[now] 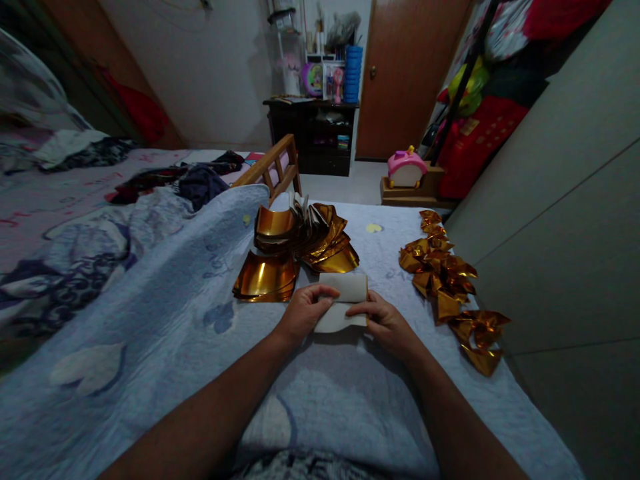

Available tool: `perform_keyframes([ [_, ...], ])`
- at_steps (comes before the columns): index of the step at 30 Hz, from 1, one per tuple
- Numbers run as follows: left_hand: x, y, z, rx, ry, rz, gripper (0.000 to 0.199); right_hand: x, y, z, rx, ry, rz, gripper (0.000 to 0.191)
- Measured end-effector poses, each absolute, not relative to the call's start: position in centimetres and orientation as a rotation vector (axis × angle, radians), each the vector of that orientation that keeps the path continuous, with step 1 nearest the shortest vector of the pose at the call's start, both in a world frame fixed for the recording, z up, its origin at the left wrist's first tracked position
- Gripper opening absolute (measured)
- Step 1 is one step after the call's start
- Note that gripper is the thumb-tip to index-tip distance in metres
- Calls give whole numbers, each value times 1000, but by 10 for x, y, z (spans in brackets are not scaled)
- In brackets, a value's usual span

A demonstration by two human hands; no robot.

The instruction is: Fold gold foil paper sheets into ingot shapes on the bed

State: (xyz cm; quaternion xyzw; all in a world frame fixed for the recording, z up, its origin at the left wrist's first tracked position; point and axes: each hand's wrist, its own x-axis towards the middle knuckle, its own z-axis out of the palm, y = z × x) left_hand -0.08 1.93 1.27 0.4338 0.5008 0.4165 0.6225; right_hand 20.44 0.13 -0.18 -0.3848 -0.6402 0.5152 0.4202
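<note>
Between both hands is a sheet of gold foil paper [343, 288], its white side facing me and its upper part curled over in a roll. My left hand [309, 308] pinches the sheet's left edge, thumb and fingers closed on it. At the right edge, my right hand [383, 319] grips the same sheet, its index finger stretched across the white side. Just beyond the hands lie fanned stacks of curved gold sheets [267, 275], some showing white backs. Folded gold foil pieces [445, 273] form a heap along the bed's right side.
The bed carries a pale blue quilt [200, 353]. Rumpled clothes [200, 187] lie on another bed at left, near a wooden rail [267, 167]. A dark cabinet [310, 137], a brown door [407, 73] and a pink toy [407, 167] stand beyond; a pale panel [565, 220] borders the right.
</note>
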Motion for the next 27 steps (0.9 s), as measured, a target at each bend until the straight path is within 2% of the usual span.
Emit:
perform_keyframes([
  [20, -2, 21, 12, 1046, 1178, 1007, 29, 208, 2, 1, -1004, -1475, 1305, 14],
  [27, -2, 19, 14, 1178, 1170, 1010, 21, 209, 3, 5, -1011, -1458, 1293, 10],
])
